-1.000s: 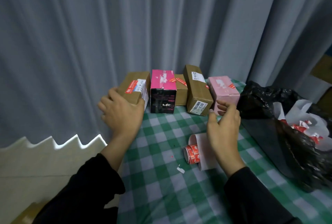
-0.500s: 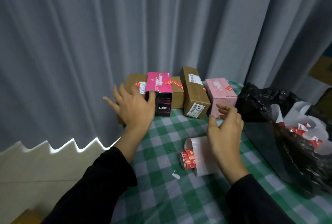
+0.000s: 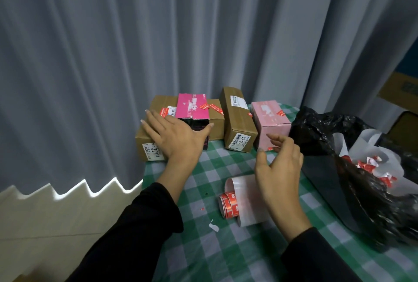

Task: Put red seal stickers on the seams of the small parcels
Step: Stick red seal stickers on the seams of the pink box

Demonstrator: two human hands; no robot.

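Several small parcels stand in a row at the back of the green checked table [image 3: 199, 259]: a brown box [image 3: 144, 143] at the left, a magenta and black box [image 3: 192, 109], a low brown box [image 3: 216, 123], a long brown box [image 3: 237, 121] and a pale pink box [image 3: 270, 118]. Red seal stickers show on their tops. My left hand [image 3: 176, 139] lies flat with spread fingers over the left brown box and the front of the magenta box. My right hand [image 3: 278, 168] hovers with relaxed fingers above a curled white backing sheet with a roll of red stickers [image 3: 228, 204].
A black plastic bag [image 3: 362, 191] holding white backing paper and red scraps fills the right side of the table. A small white paper scrap [image 3: 213, 227] lies near the front. Grey curtains hang right behind the parcels. The table's left edge runs just beside the left brown box.
My left hand has moved right from the left brown box's side to lie across it and the magenta box. The left brown box now lies flat, lengthwise. My right hand stayed over the sticker roll.
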